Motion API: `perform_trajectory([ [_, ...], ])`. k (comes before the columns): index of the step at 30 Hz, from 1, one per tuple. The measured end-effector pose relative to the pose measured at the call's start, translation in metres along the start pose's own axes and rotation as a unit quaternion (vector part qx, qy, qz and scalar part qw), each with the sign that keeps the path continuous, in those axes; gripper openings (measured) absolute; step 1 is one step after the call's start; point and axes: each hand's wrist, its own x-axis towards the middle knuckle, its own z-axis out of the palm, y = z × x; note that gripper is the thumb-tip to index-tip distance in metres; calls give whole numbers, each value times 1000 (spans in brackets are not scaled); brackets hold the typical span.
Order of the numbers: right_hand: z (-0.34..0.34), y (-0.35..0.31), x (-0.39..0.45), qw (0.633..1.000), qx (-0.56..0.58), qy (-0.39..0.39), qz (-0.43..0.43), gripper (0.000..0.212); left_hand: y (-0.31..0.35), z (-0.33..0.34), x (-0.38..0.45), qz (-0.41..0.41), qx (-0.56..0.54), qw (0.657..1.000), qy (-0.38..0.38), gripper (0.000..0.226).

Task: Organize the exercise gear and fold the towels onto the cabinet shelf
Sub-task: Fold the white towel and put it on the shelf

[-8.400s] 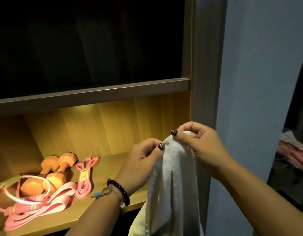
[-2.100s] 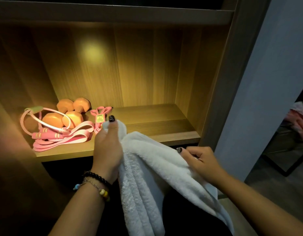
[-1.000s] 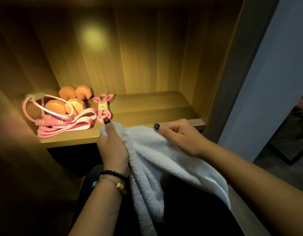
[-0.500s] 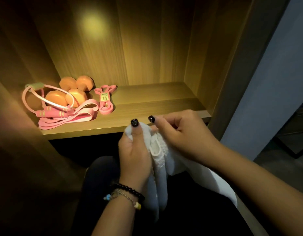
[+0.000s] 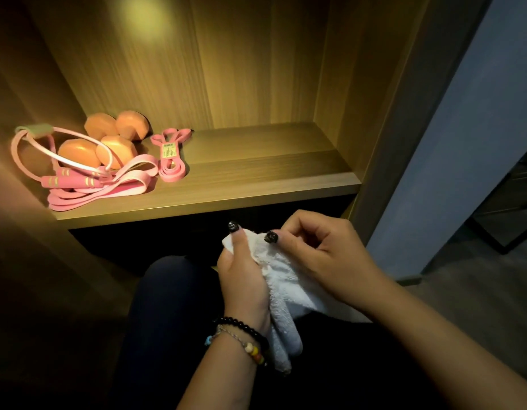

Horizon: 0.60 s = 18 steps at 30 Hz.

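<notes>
A white towel (image 5: 285, 288) hangs bunched in front of the cabinet, below the lit wooden shelf (image 5: 256, 173). My left hand (image 5: 244, 279) grips its upper corner, thumb up. My right hand (image 5: 321, 253) pinches the towel's top edge right beside the left thumb. The folds drop down past my left wrist over my lap. On the shelf's left part lie two orange dumbbells (image 5: 108, 140), a pink jump rope (image 5: 64, 161), a wide pink resistance band (image 5: 108, 187) and a small bundled pink band (image 5: 170, 155).
The shelf's right half is bare wood up to the cabinet's side panel (image 5: 389, 143). A grey-blue wall (image 5: 463, 143) stands to the right. Below the shelf the cabinet is dark. My knee (image 5: 173, 291) in dark trousers is under the hands.
My hands have come together with the towel's corners and dropped lower, below the shelf edge. The towel, earlier spread wide between the hands, is now gathered narrow.
</notes>
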Motion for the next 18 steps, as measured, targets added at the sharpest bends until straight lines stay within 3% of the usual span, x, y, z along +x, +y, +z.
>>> perform_trajectory([
  [6, -31, 53, -21, 989, -35, -95, 106, 48, -2, -12, 15, -2, -14, 999, 40, 35],
  [9, -50, 67, -31, 982, -52, -88, 157, 33, -4, -19, 20, 11, -12, 998, 63, 35],
  [12, -61, 65, -35, 990, -34, -21, 134, 7, -4, -24, 22, 20, -23, 997, 66, 38],
  [14, -62, 56, -31, 992, -26, 53, 114, 27, -3, -24, 22, 44, -16, 996, 70, 39],
  [18, -57, 26, -13, 993, -13, 92, 75, 32, 2, -20, 18, 116, 37, 993, 9, 46],
])
